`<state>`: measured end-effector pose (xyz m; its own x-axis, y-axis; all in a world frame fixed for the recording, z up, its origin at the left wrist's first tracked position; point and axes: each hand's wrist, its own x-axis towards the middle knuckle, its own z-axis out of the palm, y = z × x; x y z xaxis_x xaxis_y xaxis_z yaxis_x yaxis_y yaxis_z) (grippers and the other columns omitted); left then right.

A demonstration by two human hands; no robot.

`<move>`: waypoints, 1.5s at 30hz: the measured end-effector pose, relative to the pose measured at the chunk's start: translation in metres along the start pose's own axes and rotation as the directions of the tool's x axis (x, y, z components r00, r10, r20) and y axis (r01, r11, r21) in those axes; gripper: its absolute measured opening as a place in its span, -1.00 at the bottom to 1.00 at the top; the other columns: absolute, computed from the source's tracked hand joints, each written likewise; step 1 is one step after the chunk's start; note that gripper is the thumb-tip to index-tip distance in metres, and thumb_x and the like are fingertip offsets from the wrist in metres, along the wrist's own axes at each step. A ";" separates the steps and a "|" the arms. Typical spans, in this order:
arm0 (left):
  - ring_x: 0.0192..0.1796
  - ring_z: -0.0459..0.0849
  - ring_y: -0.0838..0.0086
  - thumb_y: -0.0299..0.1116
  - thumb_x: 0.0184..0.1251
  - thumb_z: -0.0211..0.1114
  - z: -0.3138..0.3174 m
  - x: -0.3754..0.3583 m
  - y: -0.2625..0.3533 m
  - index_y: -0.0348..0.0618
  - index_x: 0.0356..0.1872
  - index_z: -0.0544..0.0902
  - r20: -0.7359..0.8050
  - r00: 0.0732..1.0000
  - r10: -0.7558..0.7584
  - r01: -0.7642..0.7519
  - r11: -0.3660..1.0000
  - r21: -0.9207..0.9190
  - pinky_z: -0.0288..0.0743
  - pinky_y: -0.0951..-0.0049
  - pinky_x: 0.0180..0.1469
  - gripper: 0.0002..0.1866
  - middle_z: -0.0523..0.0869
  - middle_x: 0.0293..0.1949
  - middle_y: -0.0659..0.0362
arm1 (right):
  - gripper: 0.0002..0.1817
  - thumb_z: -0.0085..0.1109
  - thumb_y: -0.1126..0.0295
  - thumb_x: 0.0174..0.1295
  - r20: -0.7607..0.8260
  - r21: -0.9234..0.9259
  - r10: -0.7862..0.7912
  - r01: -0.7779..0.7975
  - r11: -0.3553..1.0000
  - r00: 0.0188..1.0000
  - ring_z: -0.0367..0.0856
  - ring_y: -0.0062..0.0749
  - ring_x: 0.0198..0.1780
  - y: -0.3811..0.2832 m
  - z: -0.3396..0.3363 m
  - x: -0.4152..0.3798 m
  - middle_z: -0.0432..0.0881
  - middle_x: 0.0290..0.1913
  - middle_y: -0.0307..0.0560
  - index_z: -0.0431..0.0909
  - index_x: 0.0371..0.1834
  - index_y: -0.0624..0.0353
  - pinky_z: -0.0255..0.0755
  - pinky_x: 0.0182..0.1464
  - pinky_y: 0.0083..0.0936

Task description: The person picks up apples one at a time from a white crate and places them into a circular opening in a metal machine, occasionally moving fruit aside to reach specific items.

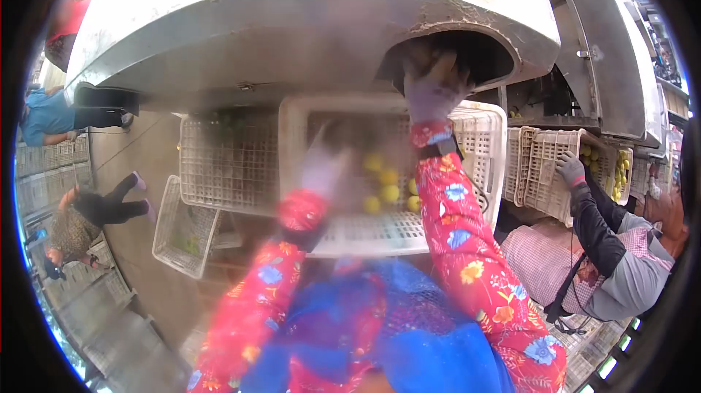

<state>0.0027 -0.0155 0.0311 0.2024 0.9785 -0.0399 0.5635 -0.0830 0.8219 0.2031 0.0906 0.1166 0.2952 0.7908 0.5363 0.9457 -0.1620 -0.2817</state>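
Note:
Directly before me stands a white plastic crate [336, 243] with several yellow-green round fruits [389, 185] on its bottom. My left hand [325, 163], in a pale glove, is over the left part of this crate, blurred, its fingers not clear. Gloved in pale fabric with dark fingers, my right hand [436, 86] reaches up to the round dark opening [489, 53] in the metal machine above the crate. Its fingers are spread apart, and nothing shows in them. Both sleeves are red with flowers.
The metal machine housing [219, 42] spans the top. Other crates [230, 166] stand on the left, one of them tilted [186, 236]. At the right a co-worker [621, 261] holds a crate of fruits [558, 174]. More people [95, 218] are at the far left.

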 end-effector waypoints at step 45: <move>0.25 0.63 0.24 -0.22 0.57 0.15 -0.068 0.005 0.089 -0.22 0.41 0.38 0.371 0.918 -0.138 0.375 0.009 -0.927 0.60 0.13 0.26 -0.49 0.58 0.27 0.04 | -0.23 0.38 0.27 0.21 0.144 0.323 -0.008 -0.040 0.946 0.990 0.43 0.17 0.35 -0.003 -0.029 0.013 0.48 0.30 0.31 0.24 0.44 0.31 0.28 0.41 -0.09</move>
<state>-0.0008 -0.0055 0.1429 0.4051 0.8401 -0.3606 -0.6610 0.5416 0.5194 0.2082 0.0840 0.1473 0.2653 0.8687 0.4182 0.8388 0.0060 -0.5445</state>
